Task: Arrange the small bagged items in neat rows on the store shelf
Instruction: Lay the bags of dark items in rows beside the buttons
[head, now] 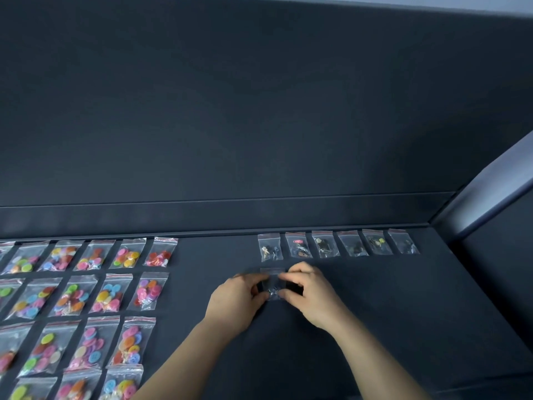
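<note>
A small clear plastic zip bag [272, 280] was lying on the dark flat shelf [375, 313], a little in front of the left end of a row of six small clear bags [326, 245]. That row stood along the back edge, below the dark back wall [259, 111], and each bag held small dark pieces. The left hand [235, 301] pinched the left side of the single bag with curled fingers, and the right hand [310, 294] pinched its right side in the same way. The content of this bag was too blurred to tell. Well apart on the left, many clear bags of colourful round buttons [75, 295] lay in several rows.
</note>
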`<action>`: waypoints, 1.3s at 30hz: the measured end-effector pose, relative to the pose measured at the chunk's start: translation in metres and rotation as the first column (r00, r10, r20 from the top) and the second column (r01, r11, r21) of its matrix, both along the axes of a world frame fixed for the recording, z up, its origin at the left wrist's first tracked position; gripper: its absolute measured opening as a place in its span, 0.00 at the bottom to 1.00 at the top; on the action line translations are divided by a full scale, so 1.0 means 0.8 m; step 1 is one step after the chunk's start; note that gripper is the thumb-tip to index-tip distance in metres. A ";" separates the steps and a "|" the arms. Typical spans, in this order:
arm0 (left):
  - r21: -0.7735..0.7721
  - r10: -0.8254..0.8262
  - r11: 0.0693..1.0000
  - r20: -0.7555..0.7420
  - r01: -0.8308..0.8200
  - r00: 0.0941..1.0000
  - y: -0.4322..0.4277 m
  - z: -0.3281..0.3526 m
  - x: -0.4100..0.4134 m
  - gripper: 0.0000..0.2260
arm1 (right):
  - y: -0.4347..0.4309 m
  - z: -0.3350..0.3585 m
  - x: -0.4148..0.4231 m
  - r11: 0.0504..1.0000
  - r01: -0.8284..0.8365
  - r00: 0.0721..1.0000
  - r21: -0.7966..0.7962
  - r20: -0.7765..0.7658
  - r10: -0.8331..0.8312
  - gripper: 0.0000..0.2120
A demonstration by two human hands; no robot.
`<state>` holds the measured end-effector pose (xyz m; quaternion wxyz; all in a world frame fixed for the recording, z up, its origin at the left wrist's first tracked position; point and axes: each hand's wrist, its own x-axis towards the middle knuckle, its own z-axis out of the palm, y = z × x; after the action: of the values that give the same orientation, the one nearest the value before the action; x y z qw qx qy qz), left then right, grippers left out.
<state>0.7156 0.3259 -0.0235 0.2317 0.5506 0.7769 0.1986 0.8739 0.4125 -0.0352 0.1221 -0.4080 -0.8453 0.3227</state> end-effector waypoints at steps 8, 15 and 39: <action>-0.030 0.024 0.999 0.038 -0.023 0.999 0.005 0.003 -0.001 0.18 | 0.007 -0.001 0.000 1.000 -0.024 1.000 -0.002 0.005 0.024 0.20; -0.140 0.247 0.876 0.952 -0.462 0.181 0.003 0.038 -0.006 0.13 | -0.004 0.033 0.016 0.959 0.138 0.946 -0.245 -0.255 -0.201 0.07; -0.064 0.150 0.974 0.901 -0.216 0.406 0.009 0.041 0.036 0.04 | 0.007 0.067 0.040 0.968 0.131 0.900 -0.215 -0.384 -0.207 0.06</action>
<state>0.7445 0.3332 0.0095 0.5701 0.2778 0.5813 0.5098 0.9059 0.4180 0.0185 0.2834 -0.4143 -0.7294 0.4648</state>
